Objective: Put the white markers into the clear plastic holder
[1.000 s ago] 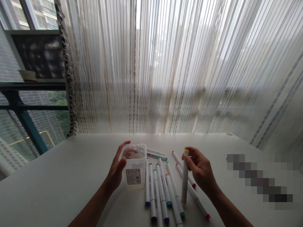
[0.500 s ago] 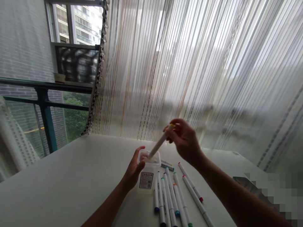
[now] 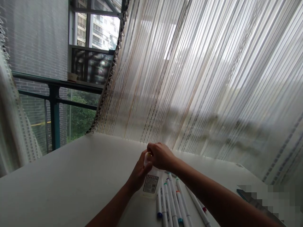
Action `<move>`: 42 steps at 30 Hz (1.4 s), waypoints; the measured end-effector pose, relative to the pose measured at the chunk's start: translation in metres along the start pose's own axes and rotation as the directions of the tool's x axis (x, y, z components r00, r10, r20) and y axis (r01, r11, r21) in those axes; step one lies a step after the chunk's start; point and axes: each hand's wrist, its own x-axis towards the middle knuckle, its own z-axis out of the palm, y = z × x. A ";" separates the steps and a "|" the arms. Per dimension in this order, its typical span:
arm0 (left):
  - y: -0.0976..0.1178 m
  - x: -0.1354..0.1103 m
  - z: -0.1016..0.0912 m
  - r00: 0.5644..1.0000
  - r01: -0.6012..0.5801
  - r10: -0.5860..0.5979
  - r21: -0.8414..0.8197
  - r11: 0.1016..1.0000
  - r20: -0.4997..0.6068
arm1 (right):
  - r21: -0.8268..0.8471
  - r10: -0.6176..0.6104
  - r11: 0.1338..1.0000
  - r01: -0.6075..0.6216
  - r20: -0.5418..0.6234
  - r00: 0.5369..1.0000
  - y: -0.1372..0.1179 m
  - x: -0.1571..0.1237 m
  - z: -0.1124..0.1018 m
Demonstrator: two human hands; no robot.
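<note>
Yellow-capped marker (image 3: 149,154): down it comes since half a second ago, from slanting above the clear box (image 3: 151,184) to its mouth; only the yellow end peeks out, and I can't tell how deep it sits.
Lowering it: I'd keep it in line with the box wall, ease it down and release only once the lower end rests, or it could jolt the box.
Marker's look: a dab of yellow; its barrel is hidden from me.
Box: standing on the table (image 3: 59,183), see-through, dark-framed printed label towards me.
Right hand (image 3: 163,156): fingers curled at the yellow end; pinching or letting go, I can't tell.
Left hand (image 3: 139,175): fingers gripping the box's left side; a firm brace without squeezing seems right.
Loose markers (image 3: 172,203): white barrels, coloured ends, lying just right of the box; I'd keep the right forearm high over them.
Striped curtain (image 3: 153,78): hanging beyond it all.
</note>
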 end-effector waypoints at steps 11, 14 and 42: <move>-0.007 -0.005 -0.003 0.989 0.146 -0.144 -0.033 0.989 0.044 | 0.182 0.212 0.964 -0.193 -0.090 0.973 0.043 -0.042 -0.015; -0.008 -0.005 -0.004 0.985 0.166 -0.164 -0.047 0.985 0.045 | 0.037 0.323 0.944 -0.326 0.071 0.944 0.079 -0.072 0.005; -0.006 -0.006 -0.002 0.985 0.170 -0.168 -0.072 0.983 0.038 | 0.193 0.326 0.900 -0.390 0.294 0.898 0.093 -0.118 0.017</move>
